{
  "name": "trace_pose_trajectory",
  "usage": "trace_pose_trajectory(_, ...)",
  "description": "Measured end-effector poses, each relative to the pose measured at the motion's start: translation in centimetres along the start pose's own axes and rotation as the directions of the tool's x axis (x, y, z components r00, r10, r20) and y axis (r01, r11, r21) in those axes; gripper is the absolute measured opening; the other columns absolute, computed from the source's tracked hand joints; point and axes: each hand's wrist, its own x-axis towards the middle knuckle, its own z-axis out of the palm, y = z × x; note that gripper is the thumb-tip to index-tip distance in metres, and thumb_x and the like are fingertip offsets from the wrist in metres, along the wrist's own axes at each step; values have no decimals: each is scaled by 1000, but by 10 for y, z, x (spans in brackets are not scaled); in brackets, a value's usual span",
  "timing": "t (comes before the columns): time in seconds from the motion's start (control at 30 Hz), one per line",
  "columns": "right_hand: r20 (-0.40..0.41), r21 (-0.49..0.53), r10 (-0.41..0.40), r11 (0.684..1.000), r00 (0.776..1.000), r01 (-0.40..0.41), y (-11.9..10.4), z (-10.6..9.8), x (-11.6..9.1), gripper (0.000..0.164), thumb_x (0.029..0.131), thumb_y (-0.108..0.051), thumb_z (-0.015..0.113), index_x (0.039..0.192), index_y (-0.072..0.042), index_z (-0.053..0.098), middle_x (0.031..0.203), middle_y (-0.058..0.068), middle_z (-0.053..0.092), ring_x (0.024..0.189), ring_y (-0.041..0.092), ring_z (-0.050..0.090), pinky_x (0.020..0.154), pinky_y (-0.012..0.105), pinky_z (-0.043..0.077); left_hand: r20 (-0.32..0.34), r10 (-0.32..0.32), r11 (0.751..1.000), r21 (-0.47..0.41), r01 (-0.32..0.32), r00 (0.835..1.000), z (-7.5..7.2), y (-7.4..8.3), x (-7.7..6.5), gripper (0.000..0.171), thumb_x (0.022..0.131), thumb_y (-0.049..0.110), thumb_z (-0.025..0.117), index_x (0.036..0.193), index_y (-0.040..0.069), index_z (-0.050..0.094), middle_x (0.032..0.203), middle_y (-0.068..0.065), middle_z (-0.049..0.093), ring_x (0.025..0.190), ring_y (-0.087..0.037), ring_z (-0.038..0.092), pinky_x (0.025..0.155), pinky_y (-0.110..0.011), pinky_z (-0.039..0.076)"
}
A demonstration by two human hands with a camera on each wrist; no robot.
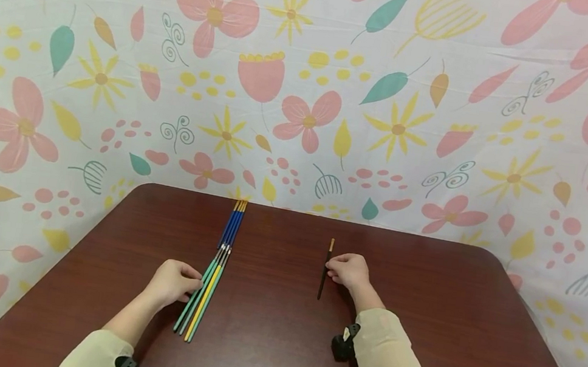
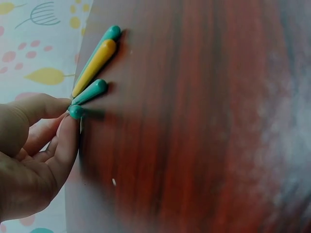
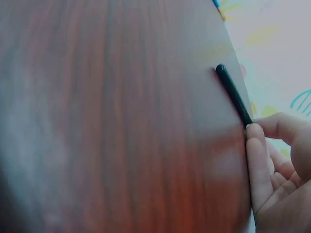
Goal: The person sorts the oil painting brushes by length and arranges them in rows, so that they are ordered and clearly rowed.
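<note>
My left hand pinches the leftmost green paintbrush between thumb and fingertips. In the left wrist view, that green handle end shows right at the fingertips. Beside it lie a yellow paintbrush and other green paintbrushes, their handles pointing toward me and fanned slightly apart. To the right, my right hand holds a black paintbrush by its middle, with thumb and fingertips. Its tan tip points to the far edge; the rounded handle end shows in the right wrist view.
A row of blue paintbrushes with tan tips lies beyond the green and yellow ones, near the far table edge. The dark wooden table meets a flower-patterned cloth at its back. A black wrist camera sits at the right sleeve.
</note>
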Motion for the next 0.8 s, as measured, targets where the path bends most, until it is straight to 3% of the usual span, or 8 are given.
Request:
trace_pose_trajectory(0.17,-41,-95,-8,995,999,4,-5,3,-3,19,85,-13,66,97,2,69,81,12,70,62,11,62,60,27,56,-4,4,1000,26,-4,1000,2,1,-1,18,79,6,70,95,-3,70,82,-11,69,64,-18,66,56,-33,57)
trace_pose_trajectory(0.3,-69,-235,-29,972,997,12,-9,7,-5,17,84,-18,68,90,-3,71,73,9,69,61,16,61,55,28,52,-2,4,999,40,-4,1000,2,0,-2,19,80,7,70,96,-3,70,86,-12,68,64,-18,66,57,-33,57)
trace_pose_trajectory(0.5,-113,-428,-71,903,991,16,-16,16,-7,19,83,-24,70,91,-6,71,92,10,69,72,21,62,56,33,51,-4,7,999,52,-6,1000,2,1,-4,19,80,7,70,97,-2,70,87,-11,68,64,-18,65,58,-33,57)
trace_pose_trajectory(0.8,-145,-492,-76,870,987,-5,-21,23,-9,15,87,-20,64,80,-9,71,82,8,70,64,22,61,50,34,48,23,10,1000,4,-10,1000,2,-5,0,20,81,9,70,97,-2,70,89,-10,69,75,-18,67,64,-35,58)
